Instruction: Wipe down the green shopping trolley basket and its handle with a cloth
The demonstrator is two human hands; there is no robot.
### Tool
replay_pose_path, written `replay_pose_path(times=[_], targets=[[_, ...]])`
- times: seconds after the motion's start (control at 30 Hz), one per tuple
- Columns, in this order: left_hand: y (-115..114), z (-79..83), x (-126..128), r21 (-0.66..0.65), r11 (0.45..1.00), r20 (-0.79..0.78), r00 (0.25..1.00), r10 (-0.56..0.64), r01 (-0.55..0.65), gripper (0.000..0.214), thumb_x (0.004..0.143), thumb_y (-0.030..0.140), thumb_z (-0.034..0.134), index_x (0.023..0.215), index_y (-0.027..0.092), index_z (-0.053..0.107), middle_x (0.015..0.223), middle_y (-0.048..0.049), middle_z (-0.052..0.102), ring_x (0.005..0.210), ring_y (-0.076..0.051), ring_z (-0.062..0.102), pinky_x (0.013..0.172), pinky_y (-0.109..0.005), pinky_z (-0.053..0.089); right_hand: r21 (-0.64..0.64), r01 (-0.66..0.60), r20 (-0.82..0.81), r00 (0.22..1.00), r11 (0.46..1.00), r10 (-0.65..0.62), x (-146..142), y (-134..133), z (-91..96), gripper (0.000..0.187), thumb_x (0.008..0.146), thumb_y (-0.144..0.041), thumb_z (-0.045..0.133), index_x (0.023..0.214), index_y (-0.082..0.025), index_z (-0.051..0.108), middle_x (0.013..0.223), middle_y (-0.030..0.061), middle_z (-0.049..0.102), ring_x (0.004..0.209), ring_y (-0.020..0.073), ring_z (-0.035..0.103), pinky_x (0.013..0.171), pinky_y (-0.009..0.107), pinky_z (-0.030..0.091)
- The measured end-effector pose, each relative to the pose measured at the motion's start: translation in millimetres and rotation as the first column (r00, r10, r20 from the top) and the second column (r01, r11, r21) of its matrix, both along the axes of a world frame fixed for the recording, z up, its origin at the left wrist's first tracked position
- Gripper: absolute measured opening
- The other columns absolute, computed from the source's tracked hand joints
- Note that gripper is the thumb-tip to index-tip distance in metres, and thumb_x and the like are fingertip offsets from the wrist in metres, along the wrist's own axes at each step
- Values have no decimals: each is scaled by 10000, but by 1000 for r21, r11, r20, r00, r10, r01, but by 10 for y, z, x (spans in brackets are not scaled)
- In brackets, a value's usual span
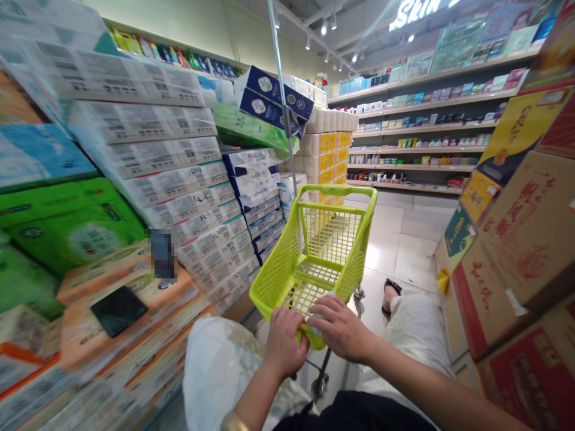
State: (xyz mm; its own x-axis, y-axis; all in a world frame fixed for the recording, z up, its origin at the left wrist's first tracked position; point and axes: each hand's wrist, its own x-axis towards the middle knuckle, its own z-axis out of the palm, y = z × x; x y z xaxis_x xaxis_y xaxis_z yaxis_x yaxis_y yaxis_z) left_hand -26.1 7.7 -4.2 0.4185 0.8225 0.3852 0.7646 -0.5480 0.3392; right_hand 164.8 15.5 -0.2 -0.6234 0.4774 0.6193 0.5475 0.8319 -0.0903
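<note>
A lime-green plastic shopping cart [287, 278] stands on the floor in front of me, with nothing visible in its latticed basket. My left hand [284, 338] is closed around the cart's near rim, its thumb on the outside. Just to the right, my right hand [342, 326] curls its fingers over the same rim, with the palm facing down. The two hands are close together. Below them, a caster wheel [320, 384] of the cart shows between my legs.
Tall stacks of wrapped tissue packs [179, 173] line the left side. A black flat device [118, 311] lies on orange packs [78, 335]. Cardboard cartons [534, 227] are piled on the right. Ahead, the tiled floor [413, 239] leads to stocked shelves [417, 143].
</note>
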Motion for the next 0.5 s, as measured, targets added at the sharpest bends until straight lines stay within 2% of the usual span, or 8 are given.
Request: replay_pose_path(times=[0.13,0.27,0.4,0.5], targets=[[0,11,-12,-8,1000,-1,1000,-9,9,107,653,162,489,747,208,506,802,-44,568,831,-225,491,861,-407,368,-2,43,22,999,999,-43,173,170,39,265,810,-98,508,1027,-222,597,1071,68,613,1046,211,512,932,388,435],[1,16,-4,2,1000,4,1000,2,-2,105,649,160,486,741,208,498,798,-43,559,827,-224,486,874,-410,362,-62,144,-136,979,988,-151,333,324,107,250,822,-69,448,978,-208,585,1019,79,594,1039,223,497,936,424,438],[0,2,2,4,1000,0,1000,1,-1,99,657,161,488,744,207,495,794,-41,554,824,-221,481,866,-404,360,-99,65,-161,984,993,-80,148,127,49,206,792,-135,479,970,-200,562,1037,80,568,1067,247,478,983,477,408],[1,-12,-14,-2,1000,-9,1000,-9,9,97,658,160,488,743,207,493,797,-42,554,828,-222,478,860,-403,359,-56,16,-107,994,998,-22,6,-22,-17,206,788,-192,529,992,-199,556,1070,82,562,1099,254,472,1020,492,380]])
